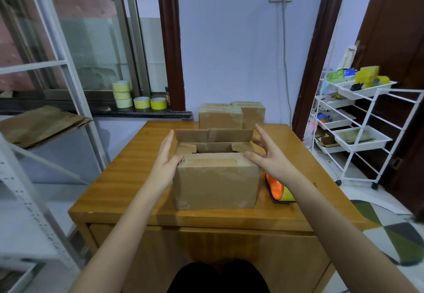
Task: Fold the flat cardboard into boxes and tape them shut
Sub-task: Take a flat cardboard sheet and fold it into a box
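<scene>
While flaps gape, the box [215,178] sits between left hand [166,155] — right hand [266,155].

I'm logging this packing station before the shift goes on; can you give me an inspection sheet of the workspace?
Surface: wooden table, bare wood showing around the work.
Job's things: open box at centre, far flap upright, near flap folded in; two closed boxes behind it; flat cardboard on the left shelf; tape rolls on the windowsill.
Clutter: orange tape dispenser right of the open box.
Hands: left hand and right hand, fingers straight, at the box's sides.
Cables: white cord hanging from the wall socket.
Surroundings: white trolley at right.
</scene>
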